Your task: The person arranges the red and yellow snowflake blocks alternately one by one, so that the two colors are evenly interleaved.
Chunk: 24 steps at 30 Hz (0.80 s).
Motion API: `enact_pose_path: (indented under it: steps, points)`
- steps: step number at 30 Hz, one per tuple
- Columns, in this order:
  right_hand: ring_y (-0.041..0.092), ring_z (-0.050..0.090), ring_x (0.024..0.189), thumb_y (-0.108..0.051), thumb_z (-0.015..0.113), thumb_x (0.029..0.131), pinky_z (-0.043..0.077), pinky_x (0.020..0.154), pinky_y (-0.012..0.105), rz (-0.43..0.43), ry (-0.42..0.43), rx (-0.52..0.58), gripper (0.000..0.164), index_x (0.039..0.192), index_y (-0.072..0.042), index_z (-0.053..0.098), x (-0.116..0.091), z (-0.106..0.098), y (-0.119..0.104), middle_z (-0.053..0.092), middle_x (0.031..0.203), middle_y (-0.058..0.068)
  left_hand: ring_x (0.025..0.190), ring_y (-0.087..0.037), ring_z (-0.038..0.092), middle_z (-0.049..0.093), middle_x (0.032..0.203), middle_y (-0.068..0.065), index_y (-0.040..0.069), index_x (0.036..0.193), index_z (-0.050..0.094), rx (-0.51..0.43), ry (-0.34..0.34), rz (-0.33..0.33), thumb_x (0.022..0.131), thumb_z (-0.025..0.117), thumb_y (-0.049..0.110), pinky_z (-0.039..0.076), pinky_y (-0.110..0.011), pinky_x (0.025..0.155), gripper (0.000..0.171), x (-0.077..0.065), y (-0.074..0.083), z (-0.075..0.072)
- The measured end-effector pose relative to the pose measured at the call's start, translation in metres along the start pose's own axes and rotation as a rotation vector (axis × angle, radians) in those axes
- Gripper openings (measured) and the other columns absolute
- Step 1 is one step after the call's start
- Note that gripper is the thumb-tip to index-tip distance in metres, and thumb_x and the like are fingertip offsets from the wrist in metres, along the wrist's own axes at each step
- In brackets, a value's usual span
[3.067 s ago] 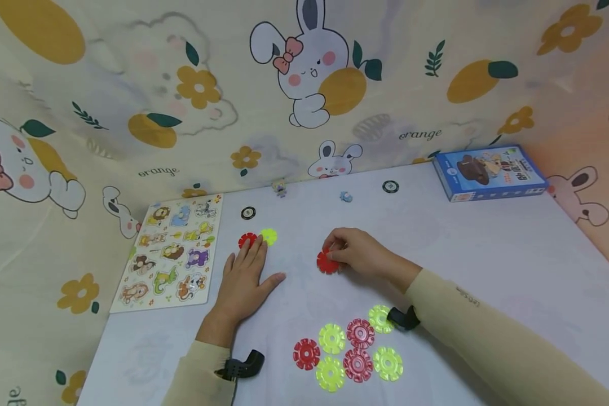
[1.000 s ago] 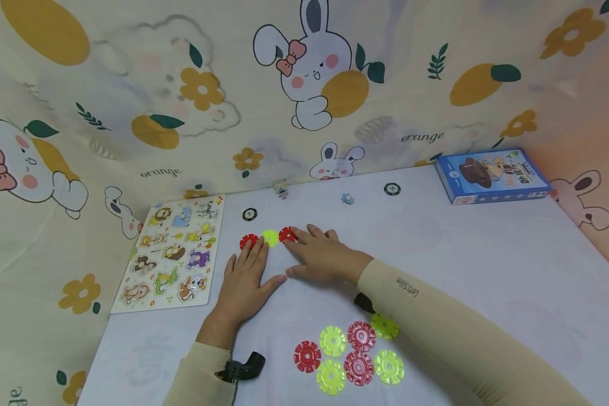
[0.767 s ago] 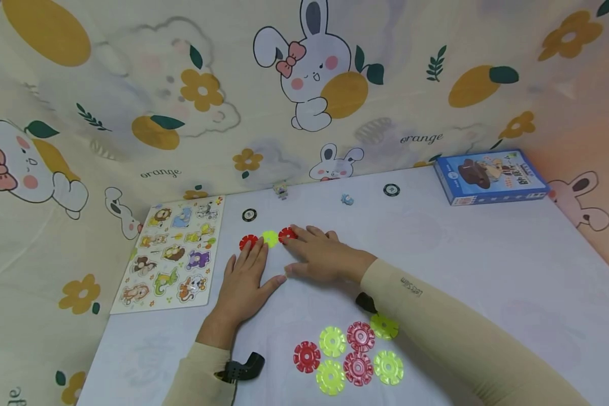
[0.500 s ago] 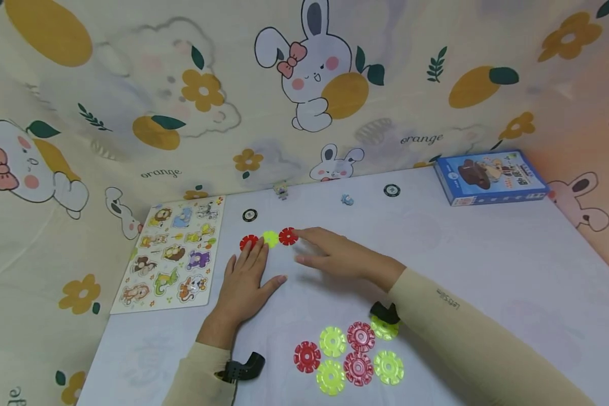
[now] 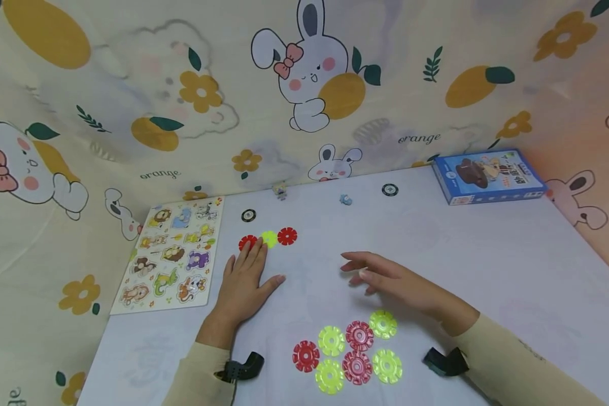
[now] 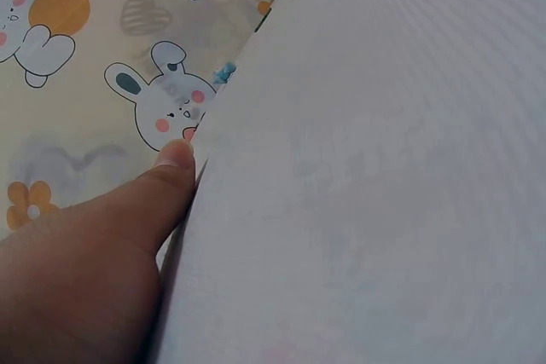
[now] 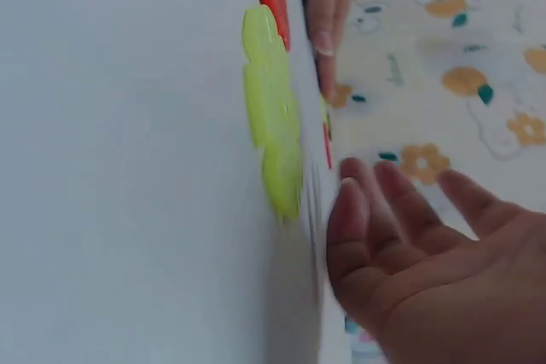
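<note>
My left hand (image 5: pixel 245 290) lies flat on the white table, fingers straight. Its fingertips rest on a red notched plastic disc (image 5: pixel 246 241) and reach the edge of a yellow-green disc (image 5: pixel 270 239), partly covering both. Beside them a second red disc (image 5: pixel 287 236) extends the row to the right. My right hand (image 5: pixel 401 285) hovers above the table with loosely bent fingers and nothing in it. Below it lies a cluster of several red and yellow-green discs, among them a red disc (image 5: pixel 306 356) and a yellow-green disc (image 5: pixel 383 324). In the right wrist view a yellow-green disc (image 7: pixel 273 112) appears near that hand.
An animal puzzle board (image 5: pixel 172 254) lies at the left. Toward the back are two black round chips, one left (image 5: pixel 248 215) and one right (image 5: pixel 390 189), a small figurine (image 5: pixel 280 190) and a small blue toy (image 5: pixel 345 199). A blue box (image 5: pixel 489 176) sits at the back right.
My right hand carried a red disc to the right end of the row, pressed it there, let go and drew back toward the lower right. The left hand stayed in place.
</note>
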State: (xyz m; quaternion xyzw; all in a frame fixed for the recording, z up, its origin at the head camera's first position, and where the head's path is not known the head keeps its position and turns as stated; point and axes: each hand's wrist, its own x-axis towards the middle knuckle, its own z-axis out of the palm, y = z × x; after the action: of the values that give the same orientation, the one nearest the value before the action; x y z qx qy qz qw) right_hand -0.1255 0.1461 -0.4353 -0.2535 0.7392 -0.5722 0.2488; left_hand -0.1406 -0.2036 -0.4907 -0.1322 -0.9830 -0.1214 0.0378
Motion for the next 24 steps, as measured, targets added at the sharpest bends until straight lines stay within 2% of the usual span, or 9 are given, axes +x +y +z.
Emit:
enact_pose_path:
  steps: [3, 7, 11, 16, 19, 22, 24]
  points:
    - [0.029, 0.051, 0.119, -0.018, 0.049, 0.100, 0.047, 0.091, 0.037, 0.009, -0.023, -0.035, 0.050, 0.148, -0.023, 0.034, -0.018, -0.005, 0.009, 0.048, 0.139, 0.010, 0.144, -0.024, 0.006, 0.015, 0.159, 0.000, 0.016, 0.153, 0.024, 0.004, -0.001, -0.001, 0.086, 0.039, 0.073, 0.006, -0.056, 0.110, 0.089, 0.000, 0.000, 0.000]
    - [0.025, 0.048, 0.123, -0.017, 0.061, 0.094, 0.044, 0.095, 0.031, 0.027, -0.049, -0.075, 0.062, 0.149, -0.018, 0.032, -0.038, -0.012, 0.018, 0.047, 0.141, 0.006, 0.144, -0.023, 0.005, 0.015, 0.158, 0.001, 0.017, 0.153, 0.024, 0.012, 0.004, -0.002, 0.086, 0.039, 0.073, 0.006, -0.055, 0.111, 0.089, 0.000, -0.001, 0.001]
    - [0.017, 0.043, 0.127, -0.025, 0.073, 0.086, 0.038, 0.101, 0.029, 0.050, -0.059, -0.169, 0.067, 0.145, -0.022, 0.041, -0.051, -0.014, 0.023, 0.045, 0.142, -0.005, 0.144, -0.023, 0.006, 0.015, 0.158, 0.001, 0.017, 0.153, 0.025, 0.015, 0.012, 0.001, 0.086, 0.041, 0.073, 0.006, -0.055, 0.111, 0.089, 0.001, -0.001, 0.001]
    - [0.008, 0.032, 0.131, -0.036, 0.078, 0.080, 0.032, 0.106, 0.036, 0.114, -0.045, -0.418, 0.055, 0.131, -0.036, 0.056, -0.056, -0.005, 0.023, 0.040, 0.140, -0.017, 0.144, -0.024, 0.006, 0.015, 0.158, 0.000, 0.016, 0.153, 0.025, 0.006, 0.010, 0.004, 0.087, 0.040, 0.072, 0.007, -0.057, 0.110, 0.088, 0.001, -0.002, 0.002]
    - [0.012, 0.032, 0.129, -0.031, 0.079, 0.079, 0.036, 0.104, 0.042, 0.064, -0.020, -0.533, 0.044, 0.119, -0.034, 0.061, -0.056, 0.002, 0.019, 0.040, 0.138, -0.013, 0.144, -0.024, 0.007, 0.015, 0.158, 0.000, 0.016, 0.153, 0.025, 0.006, 0.008, 0.002, 0.087, 0.039, 0.072, 0.007, -0.057, 0.110, 0.088, 0.000, -0.002, 0.002]
    - [0.013, 0.037, 0.122, -0.028, 0.082, 0.076, 0.040, 0.100, 0.041, 0.029, 0.014, -0.573, 0.040, 0.111, -0.031, 0.061, -0.054, 0.005, 0.016, 0.046, 0.129, -0.011, 0.144, -0.024, 0.007, 0.016, 0.158, 0.000, 0.016, 0.153, 0.025, 0.011, 0.013, -0.001, 0.087, 0.041, 0.072, 0.006, -0.056, 0.111, 0.088, -0.001, -0.001, 0.002]
    - [0.011, 0.043, 0.114, -0.028, 0.082, 0.077, 0.043, 0.096, 0.037, 0.052, 0.021, -0.545, 0.039, 0.109, -0.030, 0.059, -0.054, 0.006, 0.015, 0.050, 0.119, -0.013, 0.144, -0.024, 0.007, 0.017, 0.158, 0.000, 0.016, 0.153, 0.026, 0.010, 0.016, 0.001, 0.087, 0.042, 0.072, 0.007, -0.056, 0.111, 0.088, -0.001, -0.001, 0.001]
